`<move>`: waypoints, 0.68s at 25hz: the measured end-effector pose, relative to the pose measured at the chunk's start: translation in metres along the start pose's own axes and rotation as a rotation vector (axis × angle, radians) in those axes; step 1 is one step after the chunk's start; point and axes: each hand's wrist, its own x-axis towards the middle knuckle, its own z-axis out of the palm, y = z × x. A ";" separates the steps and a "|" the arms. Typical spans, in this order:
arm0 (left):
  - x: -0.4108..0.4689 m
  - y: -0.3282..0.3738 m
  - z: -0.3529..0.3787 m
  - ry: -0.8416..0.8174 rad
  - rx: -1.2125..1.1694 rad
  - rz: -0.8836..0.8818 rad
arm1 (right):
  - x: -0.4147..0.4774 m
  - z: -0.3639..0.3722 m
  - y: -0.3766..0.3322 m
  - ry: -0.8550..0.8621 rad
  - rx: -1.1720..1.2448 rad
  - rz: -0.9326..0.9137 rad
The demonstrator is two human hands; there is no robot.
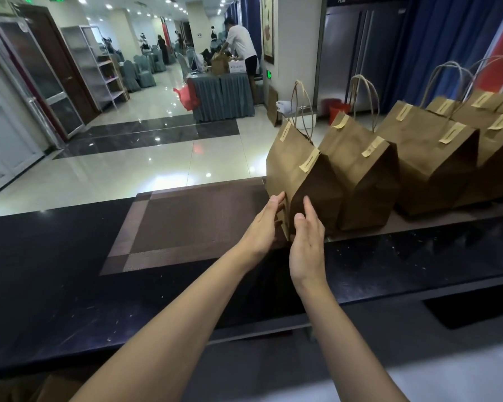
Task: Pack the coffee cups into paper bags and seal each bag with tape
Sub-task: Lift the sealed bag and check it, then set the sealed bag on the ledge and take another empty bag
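I have both hands at the foot of the nearest bag (pixel 299 175), one on each side of its near corner. My left hand (pixel 262 224) lies with its fingers (pixel 277 201) straight and together against the bag's left face, low down. My right hand (pixel 307 242) is flat as well, its fingers (pixel 308 206) straight and pointing up the shadowed near face, with the thumb alongside them. Neither hand curls round the paper. Both only touch it with flat fingers.

The bag stands upright between my two sets of fingertips, at the right end of the mat (pixel 192 224) on the dark counter (pixel 55 271). Well above my fingers its top is folded shut, and two pale tape strips (pixel 310 163) cross the fold. Twisted paper handles (pixel 302 108) rise from the top.

Just past my right fingers, close beside the bag, stands a second bag (pixel 360 169), also taped at the top. I cannot tell whether the two touch. Further right of it stands a third bag (pixel 430 152), and more bags (pixel 497 140) crowd behind it toward the edge of the view. The mat stretches away to the left of my left fingers.

Far beyond my fingertips, across the shiny floor, a person (pixel 241 44) in a white top bends over a draped table (pixel 221 97). A red bucket (pixel 339 110) sits on the floor behind the second bag.
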 end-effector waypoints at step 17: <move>-0.216 -0.050 -0.080 0.427 0.062 0.020 | -0.108 0.078 -0.021 -0.215 0.242 0.017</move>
